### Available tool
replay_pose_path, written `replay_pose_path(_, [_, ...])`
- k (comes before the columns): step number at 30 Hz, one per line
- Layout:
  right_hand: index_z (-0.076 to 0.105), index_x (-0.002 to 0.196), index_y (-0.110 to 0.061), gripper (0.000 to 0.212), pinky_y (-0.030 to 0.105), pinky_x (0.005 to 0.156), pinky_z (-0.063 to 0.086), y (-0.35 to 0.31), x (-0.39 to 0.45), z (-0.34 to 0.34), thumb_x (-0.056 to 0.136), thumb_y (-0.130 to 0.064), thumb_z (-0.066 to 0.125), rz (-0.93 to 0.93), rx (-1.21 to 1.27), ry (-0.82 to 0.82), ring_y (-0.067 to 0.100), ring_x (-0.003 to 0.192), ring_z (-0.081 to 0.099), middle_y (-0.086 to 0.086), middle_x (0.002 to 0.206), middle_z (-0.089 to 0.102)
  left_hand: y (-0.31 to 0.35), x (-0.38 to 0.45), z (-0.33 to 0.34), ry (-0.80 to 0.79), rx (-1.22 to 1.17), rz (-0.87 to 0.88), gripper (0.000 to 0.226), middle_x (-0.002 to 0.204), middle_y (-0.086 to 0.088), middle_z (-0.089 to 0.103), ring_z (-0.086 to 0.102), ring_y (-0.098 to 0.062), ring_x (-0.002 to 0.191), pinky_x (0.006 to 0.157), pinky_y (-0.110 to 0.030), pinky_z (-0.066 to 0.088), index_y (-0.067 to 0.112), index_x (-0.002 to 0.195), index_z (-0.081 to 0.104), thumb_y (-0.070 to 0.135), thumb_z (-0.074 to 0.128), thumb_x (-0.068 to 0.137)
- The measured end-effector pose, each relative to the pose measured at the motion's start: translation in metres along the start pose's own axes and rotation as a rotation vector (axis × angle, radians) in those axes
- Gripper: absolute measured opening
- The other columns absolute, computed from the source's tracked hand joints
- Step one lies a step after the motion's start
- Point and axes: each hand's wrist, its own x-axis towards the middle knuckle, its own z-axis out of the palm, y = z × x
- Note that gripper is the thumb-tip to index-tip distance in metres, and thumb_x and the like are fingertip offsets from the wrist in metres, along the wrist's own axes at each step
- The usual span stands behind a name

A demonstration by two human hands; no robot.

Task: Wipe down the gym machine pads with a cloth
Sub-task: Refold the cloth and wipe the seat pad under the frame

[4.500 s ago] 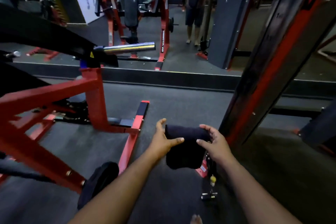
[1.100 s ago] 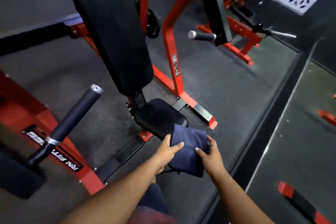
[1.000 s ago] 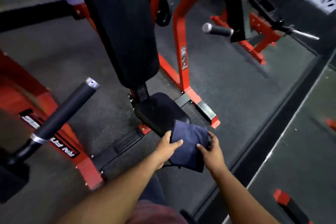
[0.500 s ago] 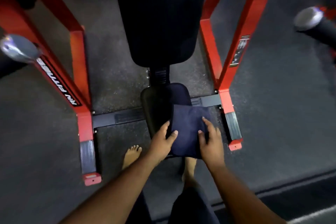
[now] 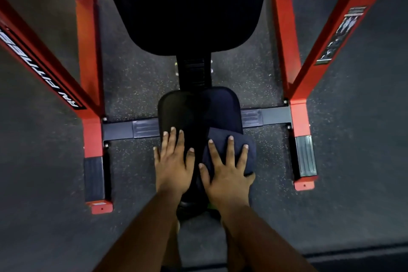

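Note:
A small black seat pad [image 5: 194, 110] sits low at the centre of the head view, below a large black back pad [image 5: 187, 4]. A folded dark blue cloth [image 5: 240, 141] lies on the seat pad's near right part. My right hand [image 5: 227, 170] presses flat on the cloth, fingers spread. My left hand [image 5: 174, 161] lies flat and open on the bare left part of the seat pad, beside the cloth and not touching it.
Red frame posts stand to the left [image 5: 88, 55] and right [image 5: 287, 51], joined by a dark crossbar [image 5: 123, 128] under the seat. Red feet with black treads [image 5: 305, 159] reach toward me on speckled rubber flooring [image 5: 44, 183].
The view closed in and centred on the seat. My left hand let go of the cloth and laid flat on the pad. My right hand flattened onto the cloth.

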Motion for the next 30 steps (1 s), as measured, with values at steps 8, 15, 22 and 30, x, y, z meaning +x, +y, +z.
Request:
replay_pose_path(8, [-0.006,0.153,-0.056,0.062,0.078,0.107,0.023,-0.010,0.116,-0.037,0.102,-0.053,0.029,-0.049,-0.025,-0.012,0.037,0.154,-0.017,-0.011,0.169,-0.018,-0.002,0.001,0.006,0.003,0.113,0.055,0.073,0.172,0.003,-0.006,-0.015,-0.018,0.158,0.127,-0.056,-0.001,0.027,0.164,0.005,0.058,0.011,0.099])
replay_pose_path(15, [-0.016,0.147,-0.065,0.081,0.072,0.106,0.034,0.024,0.015,-0.020,0.085,-0.084,0.033,-0.056,0.030,-0.053,0.032,0.151,-0.030,-0.016,0.163,-0.032,-0.002,0.001,0.006,-0.007,0.100,0.040,0.073,0.172,0.002,-0.006,-0.016,-0.019,0.157,0.127,-0.055,0.000,0.027,0.164,0.005,0.056,0.019,0.099])
replay_pose_path(22, [0.003,0.153,-0.059,0.064,0.074,0.106,0.034,0.011,0.119,-0.036,0.101,-0.051,0.039,-0.049,0.116,0.017,0.042,0.154,-0.005,-0.015,0.168,-0.018,-0.003,0.001,0.008,0.026,0.081,0.054,0.071,0.172,0.002,-0.003,-0.013,-0.019,0.158,0.127,-0.055,0.001,0.027,0.164,0.007,0.055,0.020,0.100])
replay_pose_path(30, [0.003,0.154,-0.057,0.064,0.069,0.107,0.038,0.029,0.035,-0.021,0.102,-0.051,0.039,-0.121,0.081,-0.009,0.034,0.155,-0.015,-0.022,0.166,-0.020,-0.001,0.001,0.008,0.019,0.086,0.049,0.072,0.173,0.002,-0.002,-0.012,-0.020,0.158,0.126,-0.057,0.006,0.027,0.164,0.009,0.055,0.020,0.099])
